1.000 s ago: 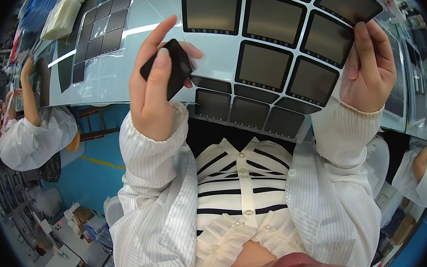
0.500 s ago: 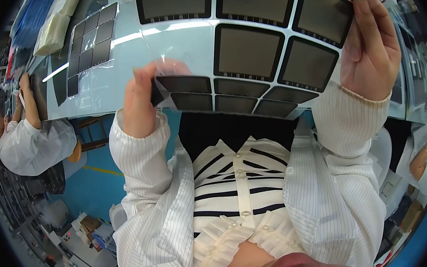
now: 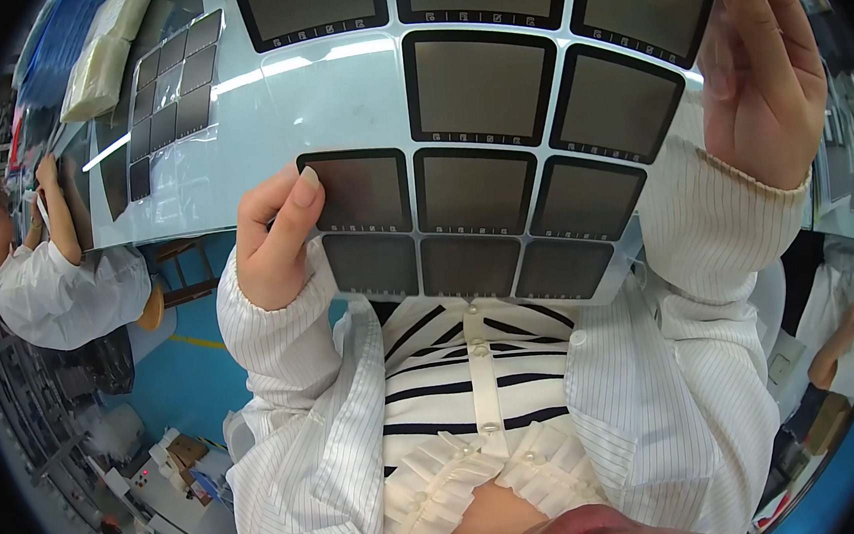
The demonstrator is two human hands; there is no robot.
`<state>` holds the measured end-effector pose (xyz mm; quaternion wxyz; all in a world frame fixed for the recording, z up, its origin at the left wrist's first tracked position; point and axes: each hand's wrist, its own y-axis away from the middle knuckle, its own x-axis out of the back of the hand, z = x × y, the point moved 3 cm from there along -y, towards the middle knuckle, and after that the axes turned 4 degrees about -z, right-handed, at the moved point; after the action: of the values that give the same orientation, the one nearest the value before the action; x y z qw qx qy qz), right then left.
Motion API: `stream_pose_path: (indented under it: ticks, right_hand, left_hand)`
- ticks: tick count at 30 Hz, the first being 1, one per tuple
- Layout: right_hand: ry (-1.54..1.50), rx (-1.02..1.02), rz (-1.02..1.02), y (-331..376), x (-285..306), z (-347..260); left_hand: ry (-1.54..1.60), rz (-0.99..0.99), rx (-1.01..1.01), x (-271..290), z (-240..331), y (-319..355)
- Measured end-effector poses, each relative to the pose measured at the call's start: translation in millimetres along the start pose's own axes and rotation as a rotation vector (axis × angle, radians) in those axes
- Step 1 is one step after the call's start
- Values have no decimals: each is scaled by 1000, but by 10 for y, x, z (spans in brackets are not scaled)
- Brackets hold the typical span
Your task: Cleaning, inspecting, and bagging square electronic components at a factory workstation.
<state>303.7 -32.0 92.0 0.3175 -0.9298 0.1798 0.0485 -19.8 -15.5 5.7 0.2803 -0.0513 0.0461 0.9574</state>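
Note:
Both my hands hold up a clear film sheet with rows of dark, black-bordered rectangular panels (image 3: 481, 87). My left hand (image 3: 279, 233) pinches its left edge, the thumb lying on a corner panel in the lower part. At the upper right, my right hand (image 3: 768, 79) grips the sheet's edge between thumb and fingers. The lower rows bend toward my body and hang over the table's near edge. A see-through patch without a panel shows left of the middle row. The sheet's top runs out of view.
On the pale glossy table (image 3: 249, 171) at the left lies another panel sheet (image 3: 172, 86). Beyond it are a pale yellowish stack (image 3: 110, 61) and blue sheets (image 3: 68, 44). One person (image 3: 68, 295) sits at the far left near a stool (image 3: 154, 307); another (image 3: 843, 325) is at right.
The sheet's lower part has swung down and flattened toward me, showing its lower rows more fully. My left hand has shifted slightly down, its thumb now on the front; my right hand has moved slightly right.

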Motion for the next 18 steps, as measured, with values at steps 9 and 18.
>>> stream_pose_path:
  ticks: [9, 18]
  right_hand:
    - [-45, -61, -67, -23, 88, 37]
    - [-52, -56, -61, -29, 94, 72]
  left_hand:
    - [-5, -76, -15, 26, 58, 0]
    - [49, -50, 3, -3, 78, 14]
